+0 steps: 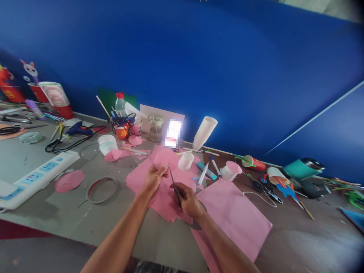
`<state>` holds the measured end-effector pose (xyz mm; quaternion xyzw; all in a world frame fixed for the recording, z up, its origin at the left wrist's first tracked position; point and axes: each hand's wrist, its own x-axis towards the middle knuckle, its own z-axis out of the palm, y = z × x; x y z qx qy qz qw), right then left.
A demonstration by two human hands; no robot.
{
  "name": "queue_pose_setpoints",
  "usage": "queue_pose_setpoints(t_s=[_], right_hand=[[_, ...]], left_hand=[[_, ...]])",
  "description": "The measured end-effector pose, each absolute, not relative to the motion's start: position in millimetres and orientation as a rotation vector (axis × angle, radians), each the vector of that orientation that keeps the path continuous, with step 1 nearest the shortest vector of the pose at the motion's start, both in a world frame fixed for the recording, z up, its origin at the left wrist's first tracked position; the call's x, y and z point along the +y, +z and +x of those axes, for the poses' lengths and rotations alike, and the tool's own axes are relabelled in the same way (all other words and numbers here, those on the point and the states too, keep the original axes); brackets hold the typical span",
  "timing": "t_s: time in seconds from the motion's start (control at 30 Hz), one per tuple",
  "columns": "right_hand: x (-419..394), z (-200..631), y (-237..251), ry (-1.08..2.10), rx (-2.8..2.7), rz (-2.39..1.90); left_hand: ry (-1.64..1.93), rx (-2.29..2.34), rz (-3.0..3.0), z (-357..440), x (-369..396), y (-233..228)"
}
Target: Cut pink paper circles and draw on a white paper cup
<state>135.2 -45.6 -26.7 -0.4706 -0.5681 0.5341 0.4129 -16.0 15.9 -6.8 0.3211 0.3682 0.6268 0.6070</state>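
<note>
The left hand [153, 178] pinches a pink paper disc [162, 160] between thumb and fingers, holding it up just above the pink sheets [233, 212] spread on the table [57, 204]. The right hand [189, 199] is closed through the handles of a pair of scissors [174, 182], whose blades point up and away, their tip just beside the disc's right edge.

The disc already looks round along its far and left sides, so the cutting seems largely done; whether the near edge, hidden behind the fingers, is finished cannot be told. Another pink circle [69, 180] lies flat to the left, beside a roll of tape [101, 189], and a white cup [185, 160] stands just beyond the disc.

The disc is thin, matte, evenly pink, and slightly curved where it is gripped.
</note>
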Motion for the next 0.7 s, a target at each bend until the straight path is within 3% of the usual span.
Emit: queue_pose_setpoints(t_s=[0.17,0.43,0.7], right_hand=[[-46.7,142.9,-11.2,1.32,-1.621,-1.219],[-37.0,155.9,-12.8,0.526,-1.85,-1.708],[-44.4,143.1,7.8,0.314,-2.082,-1.891]], left_hand=[[1.525,0.823,0.666,-23.6,19.9,-3.2],[1.537,0.796,0.507,-24.3,19.7,0.7],[1.457,0.809,0.612,-21.9,18.9,-7.0]])
